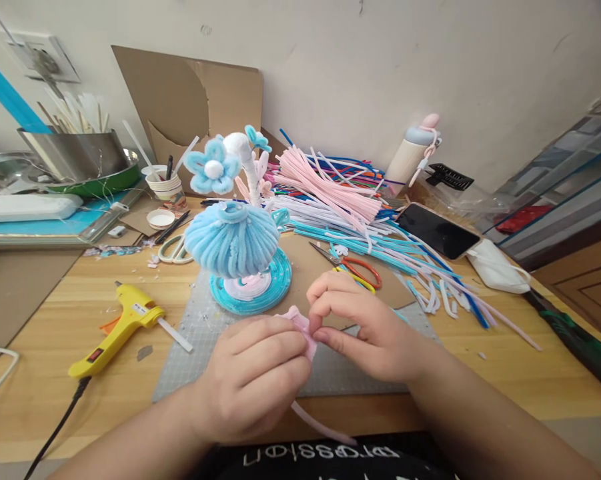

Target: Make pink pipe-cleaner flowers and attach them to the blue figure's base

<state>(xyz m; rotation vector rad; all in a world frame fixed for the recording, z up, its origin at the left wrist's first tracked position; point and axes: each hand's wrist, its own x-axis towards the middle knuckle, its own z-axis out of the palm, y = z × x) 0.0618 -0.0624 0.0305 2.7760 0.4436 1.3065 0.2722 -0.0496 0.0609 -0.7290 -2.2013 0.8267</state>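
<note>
My left hand and my right hand meet over a grey cutting mat and both pinch a pink pipe cleaner piece. Its coiled end shows between my fingertips, and its loose tail trails down toward my lap. Just behind my hands stands a light blue pipe cleaner figure on a round blue and pink coiled base. A blue flower tops its white stem.
A yellow glue gun lies left on the wooden table. Behind, a heap of coloured pipe cleaners, orange-handled scissors, a black phone, a white mask, a bottle, cardboard and a metal pot.
</note>
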